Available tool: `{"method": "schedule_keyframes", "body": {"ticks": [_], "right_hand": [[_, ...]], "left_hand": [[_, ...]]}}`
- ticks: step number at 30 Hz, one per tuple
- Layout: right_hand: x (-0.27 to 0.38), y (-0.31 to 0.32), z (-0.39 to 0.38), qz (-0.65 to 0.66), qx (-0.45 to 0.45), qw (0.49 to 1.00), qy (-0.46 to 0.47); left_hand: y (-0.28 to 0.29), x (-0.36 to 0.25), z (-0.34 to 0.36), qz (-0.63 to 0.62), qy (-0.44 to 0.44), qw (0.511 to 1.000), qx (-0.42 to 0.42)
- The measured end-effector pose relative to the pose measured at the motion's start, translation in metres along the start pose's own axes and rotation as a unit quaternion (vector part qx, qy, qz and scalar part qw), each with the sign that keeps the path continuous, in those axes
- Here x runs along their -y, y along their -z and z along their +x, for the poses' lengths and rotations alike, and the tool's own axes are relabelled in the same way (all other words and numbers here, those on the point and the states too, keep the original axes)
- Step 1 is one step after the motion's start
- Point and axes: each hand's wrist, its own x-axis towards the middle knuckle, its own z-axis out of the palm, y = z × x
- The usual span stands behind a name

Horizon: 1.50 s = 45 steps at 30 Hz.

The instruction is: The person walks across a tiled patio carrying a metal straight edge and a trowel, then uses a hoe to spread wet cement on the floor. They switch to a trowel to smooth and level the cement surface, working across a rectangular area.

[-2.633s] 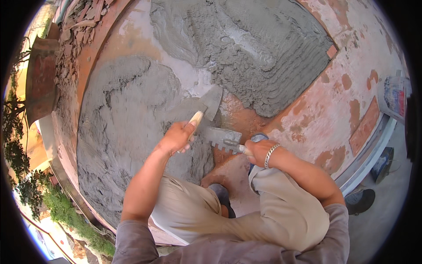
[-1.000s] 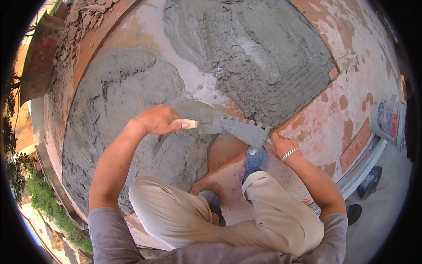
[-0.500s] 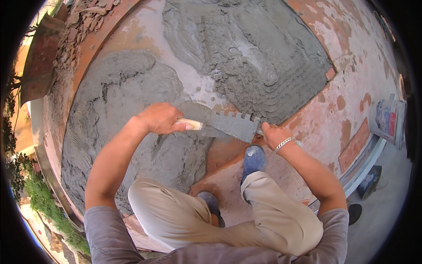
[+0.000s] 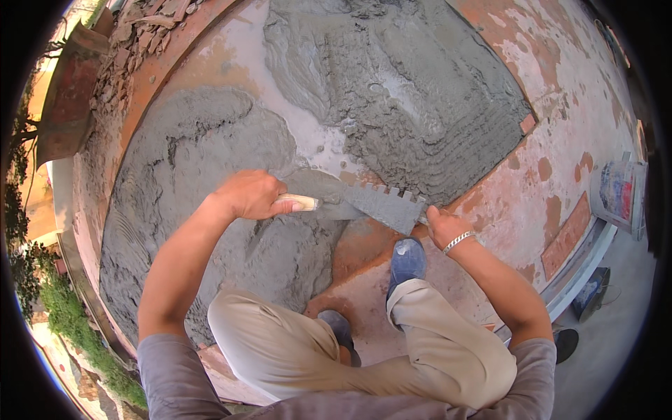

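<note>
My left hand (image 4: 248, 194) is closed around the pale wooden handle of a trowel (image 4: 299, 203), whose grey, mortar-smeared blade points right. Facing it, my right hand (image 4: 446, 227) grips the end of a notched trowel (image 4: 392, 208), its square teeth turned toward the far side. The two blades meet or overlap between my hands; exact contact is hard to make out. Beneath and left of them spreads a mound of wet grey mortar (image 4: 203, 154). Beyond lies a second, wider bed of mortar (image 4: 427, 105), with comb ridges along its right side.
My blue shoe (image 4: 407, 259) stands just below the notched trowel, on the reddish, splashed floor (image 4: 364, 245). A clear bucket (image 4: 619, 192) stands at the right beside a reddish tile strip (image 4: 565, 234). Broken rubble (image 4: 143, 42) lies at the far left, past a raised edge.
The notched trowel and my right hand have shifted slightly right and nearer to me, and its blade tilts more. My left hand keeps its grip, with only a small shift.
</note>
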Motion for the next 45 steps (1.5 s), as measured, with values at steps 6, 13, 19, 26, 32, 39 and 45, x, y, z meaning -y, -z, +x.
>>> {"method": "schedule_keyframes", "body": {"ticks": [6,13,19,26,32,39,45], "right_hand": [[-0.002,-0.005,-0.002,0.001,-0.041,0.995,-0.096],[0.002,0.005,0.004,0.183,-0.150,0.969,-0.074],[0.008,0.022,0.026,0.233,-0.091,0.957,-0.150],[0.026,0.016,0.011,0.167,-0.006,0.981,-0.094],[0.013,0.017,0.011,0.234,-0.079,0.963,-0.105],[0.004,0.018,0.016,0.182,-0.050,0.980,-0.062],[0.004,0.021,0.015,0.194,-0.089,0.976,-0.050]], "left_hand": [[-0.008,0.015,0.003,-0.017,0.009,0.998,-0.064],[-0.043,0.014,0.012,-0.294,0.186,0.927,-0.140],[-0.052,-0.030,0.021,-0.415,0.192,0.882,-0.118],[-0.046,-0.039,0.028,-0.442,0.188,0.865,-0.142],[-0.043,-0.035,0.026,-0.431,0.206,0.862,-0.172],[-0.041,-0.035,0.023,-0.444,0.209,0.857,-0.160],[-0.042,-0.038,0.023,-0.438,0.205,0.861,-0.158]]}}
